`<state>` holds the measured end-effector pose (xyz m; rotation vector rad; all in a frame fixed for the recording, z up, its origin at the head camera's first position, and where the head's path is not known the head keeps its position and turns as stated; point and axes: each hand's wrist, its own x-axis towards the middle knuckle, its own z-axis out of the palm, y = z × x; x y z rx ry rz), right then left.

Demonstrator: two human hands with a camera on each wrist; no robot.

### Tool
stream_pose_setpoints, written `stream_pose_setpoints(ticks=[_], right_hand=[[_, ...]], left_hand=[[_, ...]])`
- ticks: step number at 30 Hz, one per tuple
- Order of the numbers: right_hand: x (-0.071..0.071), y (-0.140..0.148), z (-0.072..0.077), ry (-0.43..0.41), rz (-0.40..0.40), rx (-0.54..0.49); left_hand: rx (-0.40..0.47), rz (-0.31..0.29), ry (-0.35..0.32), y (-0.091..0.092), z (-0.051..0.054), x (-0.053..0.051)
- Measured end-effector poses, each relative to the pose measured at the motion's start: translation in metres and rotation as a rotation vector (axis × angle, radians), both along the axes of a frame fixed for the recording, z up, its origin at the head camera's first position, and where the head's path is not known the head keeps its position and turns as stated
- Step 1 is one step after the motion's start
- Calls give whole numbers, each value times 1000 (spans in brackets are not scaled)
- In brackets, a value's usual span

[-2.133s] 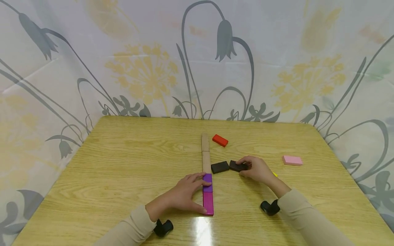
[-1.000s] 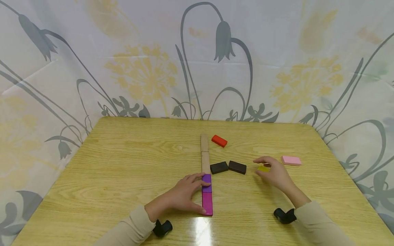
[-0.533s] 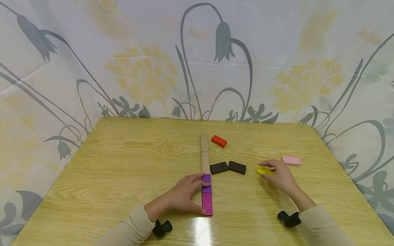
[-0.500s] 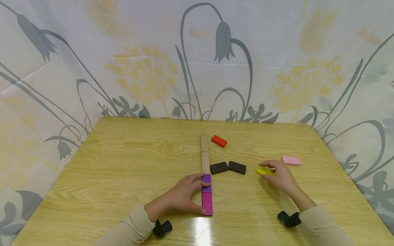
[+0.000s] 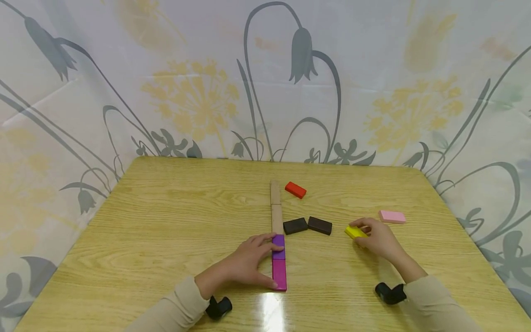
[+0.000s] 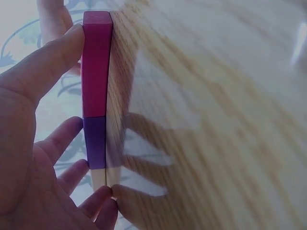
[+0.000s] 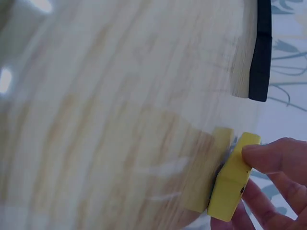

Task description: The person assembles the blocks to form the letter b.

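Observation:
My left hand (image 5: 244, 262) rests with spread fingers along a row of blocks. Its thumb touches the near end of the magenta block (image 5: 280, 272), while fingertips lie on the purple block (image 5: 280, 240). Two beige blocks (image 5: 276, 219) continue that row away from me. Over on the right, my right hand (image 5: 379, 239) pinches a yellow block (image 5: 355, 232) between thumb and fingers, low at the tabletop. In the right wrist view, the thumb presses the yellow block's (image 7: 229, 184) upper part and other fingers sit behind it.
Two dark blocks, one by the row (image 5: 295, 226) and another (image 5: 320, 225) to its right, form a shallow angle. A red block (image 5: 296, 190) lies farther back. Beyond my right hand is a pink block (image 5: 392, 216). The wooden table (image 5: 166, 207) ends at a patterned curtain (image 5: 356, 101).
My right hand has left the right-hand dark block and moved right to the yellow block. In its fingers the yellow block has turned slightly. My left hand stays put.

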<state>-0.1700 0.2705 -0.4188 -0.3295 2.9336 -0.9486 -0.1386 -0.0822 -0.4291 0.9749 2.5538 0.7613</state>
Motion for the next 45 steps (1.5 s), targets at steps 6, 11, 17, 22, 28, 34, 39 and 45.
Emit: stream_pose_setpoints(ticks=[6,11,17,22,28,34,39,45], right_hand=[[0,-3,3,1,6,-1],[0,-7,5,-9,17,-18],[2,-10,5,-14,21,-34],[3,-14,5,-13,31,-54],[4,-18,4,0,48,-64],[4,-19,0,-4,49,-63],[4,-20,-2,-10,64,-64],[3,-22,-2,-26,73,-65]], left_hand=[[-3,-2,5,1,0,0],[-6,-1,0,1,-1,0],[-6,1,1,1,-2,-1],[-6,-2,5,1,-1,0],[-8,4,0,1,-1,0],[-6,1,-1,1,-2,0],[-6,-3,7,1,-2,-1],[-8,-5,7,0,-3,-1]])
